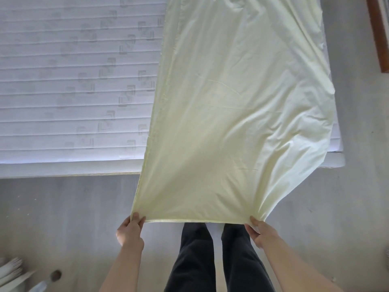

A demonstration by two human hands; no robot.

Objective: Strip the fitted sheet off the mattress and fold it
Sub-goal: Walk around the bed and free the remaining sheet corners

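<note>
I see pale yellow-green cotton fitted sheet [242,106] folded into long strip, stretched from 12 o'clock down to near hem at 6 o'clock. Far part lies on white quilted mattress [73,81]; near part hangs clear over grey floor [63,207]. Left hand [130,230] pinches left hem corner, fingers curled on cloth. Right hand [260,232] pinches right corner likewise. Black trouser legs [219,260] below hem.

Grey floor [63,207] with a few stray items around its edges

A brown wooden frame [379,34] runs along the edge at 2 o'clock. At 8 o'clock lie pale, blurred objects [12,270], with a small dark round thing [55,275] just beside them. Dark trouser legs [214,256] stand at 6 o'clock.
</note>
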